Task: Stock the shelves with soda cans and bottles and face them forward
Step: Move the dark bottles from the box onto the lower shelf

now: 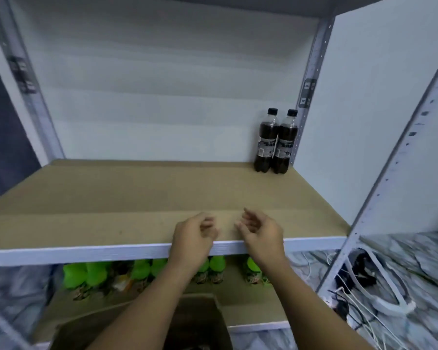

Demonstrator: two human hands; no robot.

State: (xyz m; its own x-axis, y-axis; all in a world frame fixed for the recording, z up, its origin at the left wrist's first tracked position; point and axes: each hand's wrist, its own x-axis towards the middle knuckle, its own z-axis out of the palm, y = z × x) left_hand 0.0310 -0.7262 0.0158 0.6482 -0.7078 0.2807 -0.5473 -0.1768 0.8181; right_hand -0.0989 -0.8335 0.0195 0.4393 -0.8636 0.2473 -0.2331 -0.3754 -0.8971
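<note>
Brown shelf [111, 198] against white wall holds two cola bottles [276, 142]; both hands [228, 233] loosely curled, empty.

Two bottles [274, 141] stand upright and touching, side by side, at the rear right corner of the upper shelf [137, 198]. A row of bottles [142, 272] stands on the lower shelf [253, 311]. A cardboard box [197, 322] sits in front, below both shelves. Cables [364, 294] lie on the floor to the right.

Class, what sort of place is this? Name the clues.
Probably a stockroom or shop storage area: a metal rack with a board shelf, two dark soda bottles in its back corner, and green bottles on the shelf below.
</note>
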